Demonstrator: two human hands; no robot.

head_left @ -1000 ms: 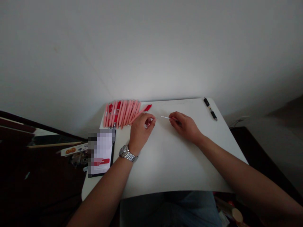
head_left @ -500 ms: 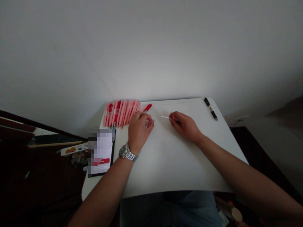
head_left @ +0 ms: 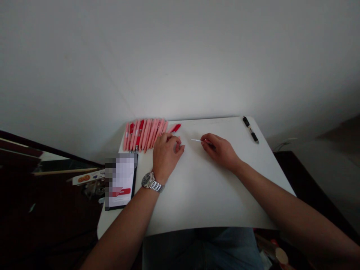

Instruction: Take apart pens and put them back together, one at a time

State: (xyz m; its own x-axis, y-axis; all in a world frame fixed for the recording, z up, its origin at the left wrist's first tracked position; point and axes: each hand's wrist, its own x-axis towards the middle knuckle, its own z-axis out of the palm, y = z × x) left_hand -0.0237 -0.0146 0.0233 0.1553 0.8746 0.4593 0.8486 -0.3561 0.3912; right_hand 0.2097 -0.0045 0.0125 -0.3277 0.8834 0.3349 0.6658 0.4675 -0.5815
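Observation:
My left hand point(head_left: 165, 153), with a metal watch on the wrist, rests on the white table point(head_left: 197, 187), fingers curled around a pink pen point(head_left: 172, 130) that lies at the right end of a row of pink pens point(head_left: 143, 135). My right hand point(head_left: 221, 149) sits a little to the right, fingers pinched on a thin white refill point(head_left: 197, 140) whose tip points left toward my left hand. The two hands are a short gap apart.
A black pen point(head_left: 250, 129) lies at the table's far right corner. A dark clipboard with a white card point(head_left: 120, 182) sits at the left edge. The wall stands just behind the table. Dark clutter fills the floor to the left.
My left hand has closed its fingers tighter on the pink pen and drawn slightly toward the pen row. My right hand has stayed put with the refill.

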